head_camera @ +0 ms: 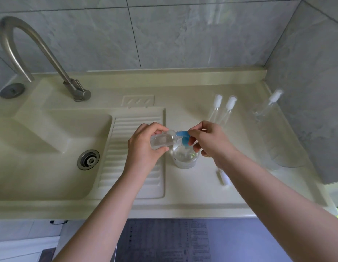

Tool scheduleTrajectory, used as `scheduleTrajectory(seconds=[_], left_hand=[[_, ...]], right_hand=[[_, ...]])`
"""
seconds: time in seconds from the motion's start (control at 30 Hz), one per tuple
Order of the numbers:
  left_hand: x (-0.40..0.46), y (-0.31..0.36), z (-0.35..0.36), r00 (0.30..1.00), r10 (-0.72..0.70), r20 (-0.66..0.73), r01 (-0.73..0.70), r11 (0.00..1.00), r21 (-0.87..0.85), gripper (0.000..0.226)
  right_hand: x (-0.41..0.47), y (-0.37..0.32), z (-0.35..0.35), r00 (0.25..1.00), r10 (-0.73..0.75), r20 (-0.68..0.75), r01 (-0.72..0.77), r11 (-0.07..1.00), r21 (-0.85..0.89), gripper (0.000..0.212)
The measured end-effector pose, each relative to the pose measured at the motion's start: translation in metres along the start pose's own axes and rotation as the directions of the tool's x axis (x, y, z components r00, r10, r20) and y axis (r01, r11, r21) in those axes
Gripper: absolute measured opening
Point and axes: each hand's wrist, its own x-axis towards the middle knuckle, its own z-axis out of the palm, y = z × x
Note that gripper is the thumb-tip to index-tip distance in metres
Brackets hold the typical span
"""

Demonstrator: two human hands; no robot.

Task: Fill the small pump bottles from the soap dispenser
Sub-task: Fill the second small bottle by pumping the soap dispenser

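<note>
A clear soap dispenser (pixel 185 157) with a blue pump head (pixel 183 136) stands on the counter right of the drainboard. My left hand (pixel 145 146) grips a small clear bottle (pixel 162 141), tilted on its side with its mouth against the blue nozzle. My right hand (pixel 208 142) holds the blue pump head, fingers curled around it. Two small pump bottles (pixel 223 110) with white caps stand behind the hands. A white pump top (pixel 224 176) lies on the counter in front of the dispenser.
A cream sink basin (pixel 50 148) with a drain and a steel faucet (pixel 31 53) lies to the left, beside the ribbed drainboard (pixel 134 176). A larger clear bottle (pixel 266 108) and a clear measuring cup (pixel 285 148) stand at the right by the tiled wall.
</note>
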Motion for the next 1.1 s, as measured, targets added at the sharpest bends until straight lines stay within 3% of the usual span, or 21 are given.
scheduleTrajectory(seconds=[0.83,1.1], left_hand=[[-0.0005,0.0027,-0.0008,1.0,-0.008,0.011,0.008,1.0,0.0,0.048],[-0.0008,0.0008,-0.0014,1.0,-0.014,0.018,0.014,1.0,0.004,0.048]], right_hand=[[0.0005,-0.0076,-0.0073,0.995,0.081,0.061,-0.084,0.995,0.046,0.004],[0.0011,-0.0018,-0.0065,0.998,0.046,0.05,-0.048,0.997,0.054,0.003]])
